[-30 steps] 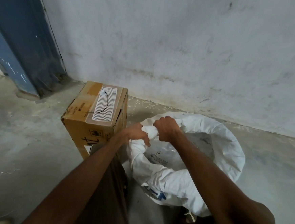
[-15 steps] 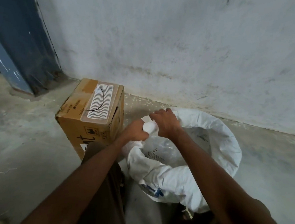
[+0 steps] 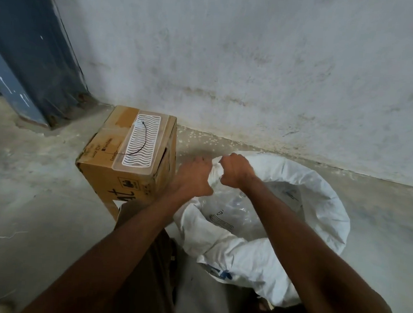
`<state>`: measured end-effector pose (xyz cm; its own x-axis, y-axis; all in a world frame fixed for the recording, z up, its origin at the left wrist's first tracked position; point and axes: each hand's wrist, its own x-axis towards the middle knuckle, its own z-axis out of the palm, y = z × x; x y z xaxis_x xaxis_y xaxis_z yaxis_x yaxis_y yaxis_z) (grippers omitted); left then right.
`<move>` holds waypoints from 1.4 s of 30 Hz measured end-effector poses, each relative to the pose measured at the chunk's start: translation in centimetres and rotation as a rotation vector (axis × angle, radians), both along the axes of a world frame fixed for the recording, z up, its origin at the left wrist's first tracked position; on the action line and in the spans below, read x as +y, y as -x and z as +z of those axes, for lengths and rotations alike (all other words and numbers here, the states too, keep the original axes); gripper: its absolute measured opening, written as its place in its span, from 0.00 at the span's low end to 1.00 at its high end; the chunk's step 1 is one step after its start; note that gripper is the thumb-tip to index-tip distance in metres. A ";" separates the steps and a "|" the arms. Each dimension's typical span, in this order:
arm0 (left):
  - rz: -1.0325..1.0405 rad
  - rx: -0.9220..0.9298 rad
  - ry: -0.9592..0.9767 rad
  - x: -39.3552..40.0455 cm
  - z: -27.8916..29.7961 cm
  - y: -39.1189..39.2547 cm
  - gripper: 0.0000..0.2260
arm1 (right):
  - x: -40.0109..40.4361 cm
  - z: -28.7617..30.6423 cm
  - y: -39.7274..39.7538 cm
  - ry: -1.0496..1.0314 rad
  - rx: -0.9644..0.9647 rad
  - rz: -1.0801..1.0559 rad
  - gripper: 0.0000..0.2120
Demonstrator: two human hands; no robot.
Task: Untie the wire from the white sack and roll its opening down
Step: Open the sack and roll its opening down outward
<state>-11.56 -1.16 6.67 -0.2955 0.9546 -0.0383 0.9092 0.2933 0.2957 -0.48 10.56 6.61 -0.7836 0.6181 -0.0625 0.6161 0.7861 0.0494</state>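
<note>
The white sack (image 3: 320,204) stands on the floor at the right, its mouth wide open and its rim rolled outward into a thick band. Clear plastic with printed marks shows inside it. My left hand (image 3: 194,177) and my right hand (image 3: 235,172) both grip the sack's rim at its far left side, close together, fingers curled round the bunched white fabric. A thin black wire (image 3: 140,141) lies curved on the white wavy tray on top of the cardboard box, apart from the sack.
A cardboard box (image 3: 125,174) stands left of the sack, carrying a white wavy-patterned tray (image 3: 142,146). A grey stained wall (image 3: 256,73) runs behind. A blue door frame (image 3: 31,51) stands at far left. Bare concrete floor (image 3: 24,203) lies on the left.
Both hands shifted along the sack's rim toward its far left side and closer to the box. The rim fold sits lower there. The view moved slightly.
</note>
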 end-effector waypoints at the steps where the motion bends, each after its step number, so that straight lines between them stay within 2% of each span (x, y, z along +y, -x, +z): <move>1: -0.013 0.035 -0.018 0.3 -0.3 -0.8 0.32 | 0.3 0.2 0.3 0.059 0.010 -0.016 0.08; 4: 0.015 0.119 0.000 1.1 -1.5 -2.2 0.30 | 1.4 0.4 0.1 0.203 -0.008 -0.041 0.07; 7: 0.038 -0.093 0.028 1.9 -1.1 -1.4 0.13 | 1.8 0.2 -1.2 0.181 0.004 0.047 0.11; 8: 0.042 -0.152 0.044 2.2 -0.7 -0.8 0.10 | 1.8 -0.2 -1.7 0.091 0.025 0.118 0.17; 11: 0.073 -0.382 0.091 3.1 0.8 1.3 0.12 | 1.9 -1.8 -3.5 -0.223 -0.011 0.151 0.49; 13: 0.104 -0.471 0.196 3.0 1.3 2.4 0.18 | 2.5 -2.7 -4.6 -0.279 0.020 0.039 0.59; 15: 0.136 -0.478 0.298 2.7 1.2 3.0 0.21 | 3.2 -3.2 -4.8 -0.259 -0.005 -0.049 0.55; 18: 0.125 -0.406 0.394 2.8 0.5 2.8 0.27 | 3.7 -3.0 -4.0 -0.176 -0.088 -0.074 0.33; 20: 0.028 -0.196 0.414 3.4 0.6 2.6 0.35 | 4.0 -2.8 -3.6 -0.111 -0.052 -0.115 0.25; 23: -0.131 0.207 0.264 4.9 0.5 0.9 0.47 | 4.7 -2.4 -3.4 -0.037 0.009 -0.156 0.20; 25: -0.157 0.214 0.224 5.6 0.1 -1.7 0.53 | 5.2 -1.8 -3.4 -0.001 -0.004 -0.171 0.18; 27: -0.102 0.180 0.154 6.5 -0.8 -4.0 0.50 | 5.8 -0.5 -3.6 0.043 -0.047 -0.186 0.19; 30: -0.042 0.173 0.051 7.6 -2.0 -4.6 0.34 | 6.7 1.0 -4.6 0.214 -0.148 -0.248 0.26; 32: -0.068 0.107 0.074 7.9 -2.2 -4.1 0.27 | 7.0 1.2 -5.1 0.308 -0.206 -0.272 0.30; 34: -0.096 0.024 0.140 8.4 -2.3 -3.7 0.25 | 6.9 0.9 -5.4 0.319 -0.166 -0.225 0.34; 35: -0.090 -0.041 0.187 8.8 -2.4 -3.2 0.26 | 6.8 0.4 -5.8 0.258 -0.128 -0.177 0.37; 37: -0.040 -0.203 0.287 9.3 -2.2 -2.3 0.28 | 6.4 -0.8 -6.9 -0.003 -0.133 -0.079 0.47; 39: 0.001 -0.267 0.358 9.6 -1.5 -1.4 0.24 | 6.0 -1.8 -8.0 -0.190 -0.153 -0.085 0.55; 40: 0.017 -0.254 0.391 9.7 -1.0 -0.9 0.21 | 5.8 -2.3 -8.4 -0.213 -0.155 -0.106 0.52; 42: -0.011 -0.230 0.443 9.8 -0.4 -0.4 0.20 | 5.9 -3.0 -8.6 -0.175 -0.149 -0.158 0.35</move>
